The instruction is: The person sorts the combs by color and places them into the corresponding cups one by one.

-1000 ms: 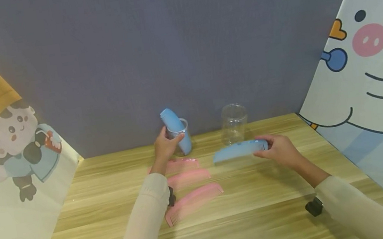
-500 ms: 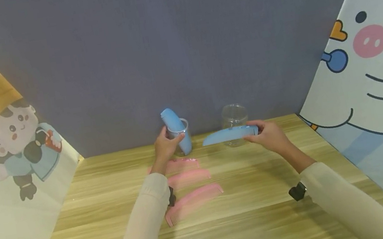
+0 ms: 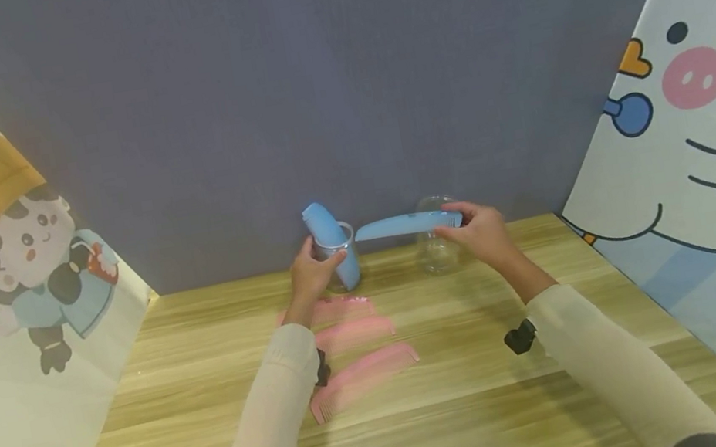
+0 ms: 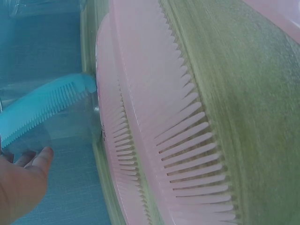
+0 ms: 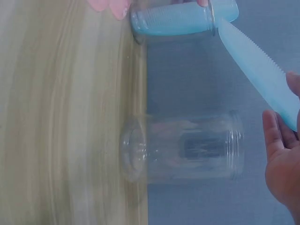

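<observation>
our left grip was curled round a jar holding one comb; our right grip pinched a second comb, presumably for loading; upending seemed next.

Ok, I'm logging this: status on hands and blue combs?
Left hand grips left jar, blue comb leaning inside. Right hand holds second blue comb, tip near that jar. Possible obstruction: leaning comb.

The comb jar is crowded: the left hand blocks its left, a blue comb fills part of its mouth, and the grey wall bars its rear. Three pink combs lie before it. The held comb crosses above the gap to its right, toward a second jar. There's room well above it and over the table to its front right.
</observation>
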### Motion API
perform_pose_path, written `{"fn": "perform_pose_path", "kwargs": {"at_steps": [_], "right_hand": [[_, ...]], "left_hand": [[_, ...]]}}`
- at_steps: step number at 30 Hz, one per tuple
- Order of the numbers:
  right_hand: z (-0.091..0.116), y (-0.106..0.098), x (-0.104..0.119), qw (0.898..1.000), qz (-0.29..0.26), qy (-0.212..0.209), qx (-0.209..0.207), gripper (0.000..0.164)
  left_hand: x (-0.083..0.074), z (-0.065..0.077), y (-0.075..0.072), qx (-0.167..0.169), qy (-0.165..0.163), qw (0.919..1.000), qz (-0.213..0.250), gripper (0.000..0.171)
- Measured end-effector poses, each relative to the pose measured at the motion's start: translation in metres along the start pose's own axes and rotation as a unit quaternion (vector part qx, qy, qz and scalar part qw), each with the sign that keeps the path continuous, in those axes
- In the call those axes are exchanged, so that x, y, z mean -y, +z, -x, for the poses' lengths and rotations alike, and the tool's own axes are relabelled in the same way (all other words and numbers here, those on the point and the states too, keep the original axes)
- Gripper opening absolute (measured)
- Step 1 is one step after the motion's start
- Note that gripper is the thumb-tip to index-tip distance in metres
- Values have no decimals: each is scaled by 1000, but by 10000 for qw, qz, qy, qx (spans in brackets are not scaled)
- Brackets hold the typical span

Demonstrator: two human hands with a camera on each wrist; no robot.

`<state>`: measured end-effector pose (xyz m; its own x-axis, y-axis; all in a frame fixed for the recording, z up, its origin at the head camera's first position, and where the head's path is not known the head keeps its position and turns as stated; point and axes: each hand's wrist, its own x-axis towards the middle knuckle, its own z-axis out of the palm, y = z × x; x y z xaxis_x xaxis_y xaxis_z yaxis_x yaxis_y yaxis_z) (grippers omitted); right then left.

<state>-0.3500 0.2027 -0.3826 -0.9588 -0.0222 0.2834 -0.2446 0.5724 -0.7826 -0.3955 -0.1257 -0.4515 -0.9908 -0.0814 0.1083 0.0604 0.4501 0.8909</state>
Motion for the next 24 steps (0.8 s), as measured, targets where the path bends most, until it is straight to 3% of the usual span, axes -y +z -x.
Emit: {"fn": "perform_pose_path", "kwargs": {"at_steps": [6, 13, 24], "right_hand": [[-13, 8, 10, 9999, 81, 56, 75, 63], [-31, 16, 44, 9989, 457, -48, 70, 63], [-48, 38, 84, 9913, 1180, -539, 216, 64]], "left_hand": [[2, -2, 1, -26, -28, 10000, -62, 94], [-2, -2, -2, -54, 21, 10000, -38, 94], [-3, 0, -2, -31, 11, 9999, -113, 93]]}}
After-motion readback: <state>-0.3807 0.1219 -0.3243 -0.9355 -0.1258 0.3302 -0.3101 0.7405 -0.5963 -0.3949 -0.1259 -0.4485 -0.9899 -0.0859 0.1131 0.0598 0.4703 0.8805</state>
